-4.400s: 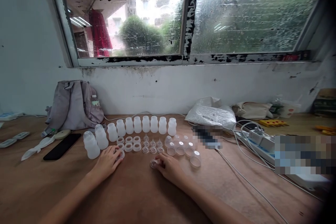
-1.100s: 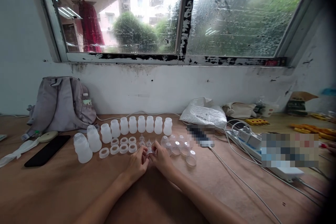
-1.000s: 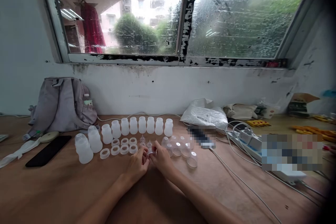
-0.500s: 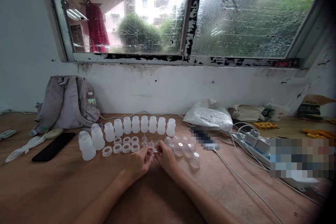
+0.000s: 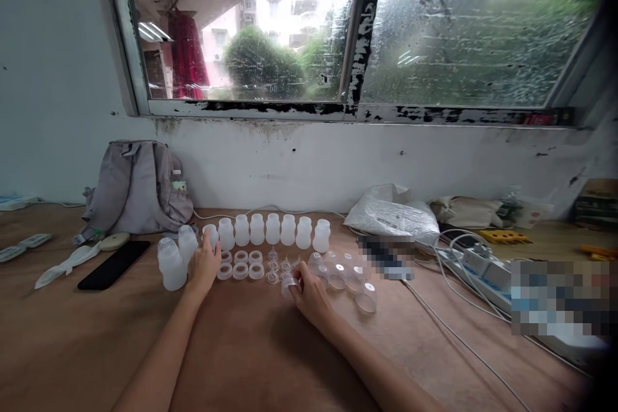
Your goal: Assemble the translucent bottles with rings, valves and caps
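**Desk:** What is handling the frosted bottle [image 5: 214,232] well looking like here?

**Photographer:** My judgement: it is asking for fingers wrapping the body below the open rim, keeping the bottle upright and clearing the row of bottles [image 5: 273,230] just beside it. Bottles this light are probably tipping easily at a knock, so a slow, straight-up pull is looking safest.

**Desk:** And the small piece opposite?

**Photographer:** The right hand [image 5: 313,295] is pinching a translucent collar piece [image 5: 288,288] low over the tabletop [image 5: 251,341], in front of the clear nipples [image 5: 273,264]. Holding it by its outer edge, with light pressure, is sparing the soft part from bending, if it is carrying one; the fingers are hiding too much to tell.

**Desk:** How are the hands posing?

**Photographer:** Apart. The left forearm is angling forward, its hand [image 5: 201,270] standing nearly upright, fingers up against the bottle, beyond two domed bottles' [image 5: 172,264] near side; whether that grip is closing fully, I cannot tell. The right forearm is slanting inward, palm down, thumb and fingers narrowing on the piece, between the white rings [image 5: 240,270] and the clear domed caps [image 5: 365,299].
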Available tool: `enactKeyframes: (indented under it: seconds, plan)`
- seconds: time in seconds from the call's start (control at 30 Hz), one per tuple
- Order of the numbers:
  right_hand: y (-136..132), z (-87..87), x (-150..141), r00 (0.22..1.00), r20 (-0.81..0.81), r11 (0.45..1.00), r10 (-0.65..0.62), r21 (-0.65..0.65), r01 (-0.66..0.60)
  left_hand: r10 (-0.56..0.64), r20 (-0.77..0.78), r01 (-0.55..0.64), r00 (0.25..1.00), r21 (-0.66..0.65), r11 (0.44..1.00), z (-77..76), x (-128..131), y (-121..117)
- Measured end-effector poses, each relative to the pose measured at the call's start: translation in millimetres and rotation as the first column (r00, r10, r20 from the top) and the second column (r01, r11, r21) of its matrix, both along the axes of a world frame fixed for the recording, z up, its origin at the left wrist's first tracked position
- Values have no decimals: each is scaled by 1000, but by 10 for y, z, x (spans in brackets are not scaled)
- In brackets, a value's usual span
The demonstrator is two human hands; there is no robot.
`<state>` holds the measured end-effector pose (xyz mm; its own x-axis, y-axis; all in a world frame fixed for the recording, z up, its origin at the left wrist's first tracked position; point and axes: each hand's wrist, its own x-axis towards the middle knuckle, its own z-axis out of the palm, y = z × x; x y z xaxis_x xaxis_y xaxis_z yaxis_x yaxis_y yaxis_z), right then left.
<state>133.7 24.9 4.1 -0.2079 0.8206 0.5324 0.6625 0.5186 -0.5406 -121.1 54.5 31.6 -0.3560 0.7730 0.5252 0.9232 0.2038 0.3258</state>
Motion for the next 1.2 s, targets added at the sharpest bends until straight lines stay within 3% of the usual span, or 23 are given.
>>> enactKeyframes:
  seconds: [0.2, 0.3, 0.37, 0.43, 0.53, 0.63, 0.7, 0.8, 0.9, 1.03, 1.2]
  plan:
    - [2, 5, 5, 998, -60, 999, 32, -2, -32, -54, -157, 90, 986, 234, 968, 13, 149, -30]
    - [-4, 17, 8, 988, -127, 996, 88, -18, -91, -159, -150, 208, 976, 410, 888, 58, 269, -98]
    - [-3, 24, 12, 978, -168, 988, 123, -67, -136, -304, -114, 321, 946, 455, 830, 91, 378, -186]
    - [-2, 33, 14, 963, -239, 979, 121, -130, -156, -479, -52, 452, 876, 435, 779, 111, 515, -297]
    - [-17, 76, 12, 915, -395, 961, 82, -211, -177, -699, 79, 619, 710, 403, 674, 89, 749, -460]
    - [-58, 165, 10, 828, -554, 914, 84, -288, -285, -825, 174, 736, 538, 380, 560, 9, 963, -561]
    - [-82, 226, 10, 748, -657, 870, 95, -311, -383, -851, 268, 775, 452, 353, 523, -58, 1071, -585]
    - [-77, 261, 13, 637, -765, 820, 95, -303, -486, -818, 435, 765, 376, 354, 539, -150, 1168, -572]
    - [-30, 230, 25, 593, -800, 811, 96, -283, -513, -759, 538, 703, 367, 374, 605, -201, 1199, -531]
    - [-1, 243, 70, 581, -809, 850, 89, -243, -468, -704, 594, 665, 389, 348, 661, -206, 1190, -486]
    - [-42, 393, 151, 640, -761, 869, 108, -241, -433, -707, 630, 718, 322, 324, 616, -210, 1162, -475]
